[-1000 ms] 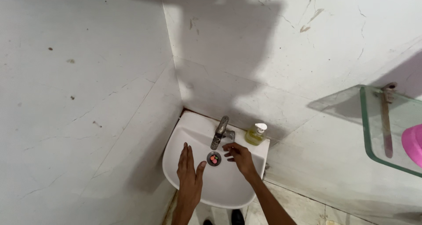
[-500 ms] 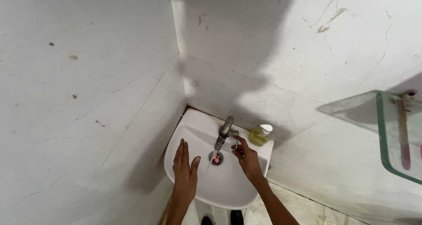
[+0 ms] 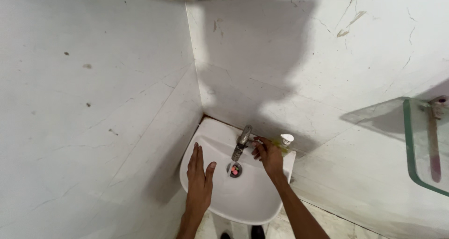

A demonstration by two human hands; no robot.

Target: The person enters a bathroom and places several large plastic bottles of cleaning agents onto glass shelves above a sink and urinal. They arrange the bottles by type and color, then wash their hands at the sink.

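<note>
White marbled tiles (image 3: 93, 103) cover both walls of the corner, and a small white basin (image 3: 252, 204) sits wedged where they meet. At the right edge a glass shelf (image 3: 411, 145) juts from the wall, with a long, thin object (image 3: 435, 141) lying on it that is too blurred to identify.

The left hand (image 3: 199, 178) lies flat over the left part of the basin, fingers straight and together, thumb spread toward the drain; it holds nothing. The right hand (image 3: 269, 157) is at the back of the basin, just right of the metal tap (image 3: 242, 143), its fingers curled at the tap's base. Whether they actually grip the handle cannot be told from here. Just behind that hand stands a soap dispenser (image 3: 284, 143) with a white pump and yellowish body, partly hidden by the knuckles. Below the spout is the round drain (image 3: 235, 170), with something pinkish in it.

Compared with half a second ago, the right hand has moved up from beside the drain to the tap's base and now covers more of the dispenser. The left hand has hardly shifted.
</note>
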